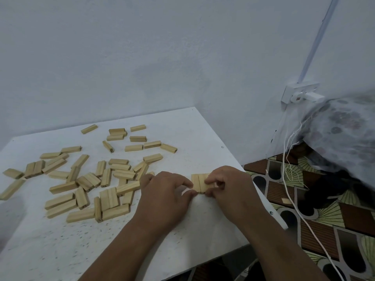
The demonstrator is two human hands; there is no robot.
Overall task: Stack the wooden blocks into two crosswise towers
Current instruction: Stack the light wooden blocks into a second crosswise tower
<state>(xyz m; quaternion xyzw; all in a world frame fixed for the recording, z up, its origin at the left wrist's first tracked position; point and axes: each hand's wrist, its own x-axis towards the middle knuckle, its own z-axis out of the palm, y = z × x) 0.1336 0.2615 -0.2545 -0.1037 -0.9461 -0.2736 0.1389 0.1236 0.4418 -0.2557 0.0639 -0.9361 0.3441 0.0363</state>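
A short row of pale wooden blocks [199,183] lies side by side near the right edge of the white table [182,230]. My left hand [165,196] pinches the row's left side with thumb and fingertips. My right hand [229,187] grips its right side, its fingers curled over the rightmost block and hiding part of it. Several loose wooden blocks [89,179] lie scattered over the left and middle of the table, some piled on each other.
A pale wall stands right behind the table. To the right are a wall socket with a plug [302,95], a white cable [292,179] hanging down, a bundle wrapped in white fabric [341,128] and a patterned floor [324,220].
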